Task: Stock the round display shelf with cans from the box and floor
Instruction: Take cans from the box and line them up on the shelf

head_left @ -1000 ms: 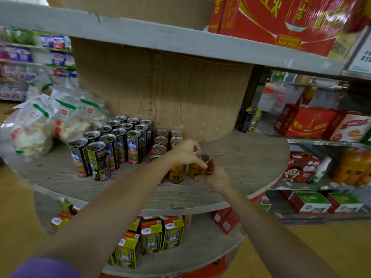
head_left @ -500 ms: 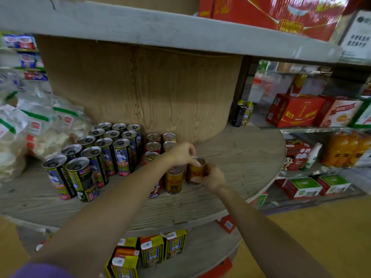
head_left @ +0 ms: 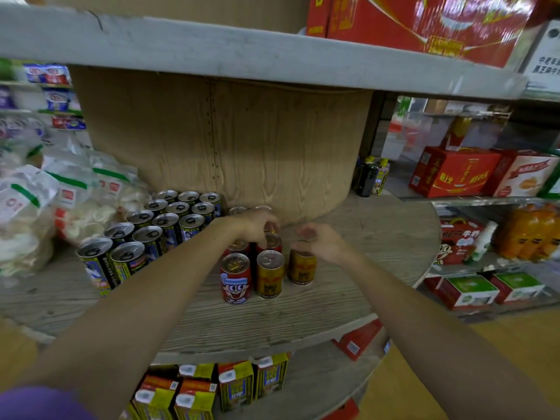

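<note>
On the round wooden shelf [head_left: 348, 298], short red and gold cans stand in rows in front of the central drum [head_left: 257, 147]. A red cartoon can [head_left: 235, 280] and a gold can [head_left: 269, 277] form the front row. My right hand [head_left: 318, 241] closes from above on the top of another gold can [head_left: 301, 268], which stands on the shelf at the right end. My left hand [head_left: 257, 227] reaches over the rows behind, its fingers curled down onto the top of a red can [head_left: 272, 242]. Neither the box nor the floor cans are in view.
Tall black-and-yellow cans [head_left: 151, 237] fill the shelf to the left, with snack bags [head_left: 69, 201] beyond them. An upper shelf board [head_left: 212, 53] overhangs. Yellow cartons [head_left: 236, 383] sit on the tier below. Red boxes [head_left: 454, 174] and orange bottles [head_left: 530, 234] line the racks at right.
The gold can under my right hand now stands on the shelf to the right of the front gold can. My left hand has shifted back over the rear rows, uncovering the front cans.
</note>
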{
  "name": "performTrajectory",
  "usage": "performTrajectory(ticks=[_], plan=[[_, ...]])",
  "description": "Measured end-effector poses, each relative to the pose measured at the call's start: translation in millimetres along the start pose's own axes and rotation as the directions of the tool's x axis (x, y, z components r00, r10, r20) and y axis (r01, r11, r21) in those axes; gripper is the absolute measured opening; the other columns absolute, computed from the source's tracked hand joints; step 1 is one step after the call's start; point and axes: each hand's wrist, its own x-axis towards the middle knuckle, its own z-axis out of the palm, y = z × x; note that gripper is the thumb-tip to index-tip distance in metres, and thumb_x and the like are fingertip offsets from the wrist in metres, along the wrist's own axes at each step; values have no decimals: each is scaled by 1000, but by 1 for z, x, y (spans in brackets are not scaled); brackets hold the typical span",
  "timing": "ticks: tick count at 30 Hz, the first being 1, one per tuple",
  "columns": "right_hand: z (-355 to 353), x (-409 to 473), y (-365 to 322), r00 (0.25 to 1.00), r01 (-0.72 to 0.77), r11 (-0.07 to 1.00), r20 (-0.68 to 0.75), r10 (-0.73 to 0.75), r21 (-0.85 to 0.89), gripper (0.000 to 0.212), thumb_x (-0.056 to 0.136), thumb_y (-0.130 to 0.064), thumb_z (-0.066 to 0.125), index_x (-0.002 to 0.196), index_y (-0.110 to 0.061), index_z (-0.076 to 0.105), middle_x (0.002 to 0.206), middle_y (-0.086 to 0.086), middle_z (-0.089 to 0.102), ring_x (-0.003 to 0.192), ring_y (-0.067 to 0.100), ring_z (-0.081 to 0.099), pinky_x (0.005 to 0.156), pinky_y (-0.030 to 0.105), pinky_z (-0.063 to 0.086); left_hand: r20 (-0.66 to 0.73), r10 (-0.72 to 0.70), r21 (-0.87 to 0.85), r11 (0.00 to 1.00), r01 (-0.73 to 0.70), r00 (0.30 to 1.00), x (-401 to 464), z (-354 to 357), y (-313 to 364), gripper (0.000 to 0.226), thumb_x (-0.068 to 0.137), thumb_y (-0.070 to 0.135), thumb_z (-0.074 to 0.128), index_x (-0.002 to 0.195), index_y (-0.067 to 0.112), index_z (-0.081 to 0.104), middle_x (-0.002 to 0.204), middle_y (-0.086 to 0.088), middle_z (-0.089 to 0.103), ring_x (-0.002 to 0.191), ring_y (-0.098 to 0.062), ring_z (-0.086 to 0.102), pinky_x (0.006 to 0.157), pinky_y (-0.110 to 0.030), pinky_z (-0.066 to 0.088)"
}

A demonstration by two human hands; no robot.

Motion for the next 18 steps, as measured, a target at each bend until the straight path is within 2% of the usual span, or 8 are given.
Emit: performTrajectory(ticks=[4,9,11,13,15,18], plan=[[9,13,-12,999,50,982,15,-48,-181,31,86,-15,72,116,-11,65,112,2,65,104,17,60,86,24,46,88,39,68,997,-45,995,0,7,-12,75,69,10,80,135,28,49,133,1,51,120,-21,51,97,-42,49],[19,17,-8,998,60,964,15,-58,-260,31,80,-7,72,109,-17,68,110,2,69,104,19,62,89,34,53,38,127,163,978,-131,991,9,18,-12,65,73,13,76,133,27,53,119,7,44,117,-17,44,100,-34,42],[15,15,-7,998,59,965,-14,-65,-254,28,80,-6,73,104,-19,69,105,-1,69,101,16,62,82,29,52,35,126,158,979,-130,991,10,16,-10,71,70,10,79,133,25,51,120,9,42,120,-18,42,100,-34,42],[10,13,-7,996,65,966,-51,-80,-250,26,82,-5,70,103,-19,70,101,-5,67,96,10,59,75,20,43,52,97,150,983,-103,994,9,8,-7,82,67,10,84,138,22,47,131,4,42,123,-19,39,101,-33,41],[6,11,-11,990,76,971,-99,-100,-225,25,84,-4,68,105,-17,70,96,-6,64,92,9,57,72,15,38,44,76,98,992,-80,996,5,-5,-3,84,63,11,88,137,21,49,135,1,45,125,-20,41,99,-34,43],[1,7,-21,978,123,981,-148,-146,-150,20,83,-11,72,103,-13,71,97,-1,69,96,15,64,73,19,43,-11,62,-43,997,-62,998,-4,-29,3,71,61,8,90,121,24,57,124,3,58,114,-19,53,83,-31,48]])
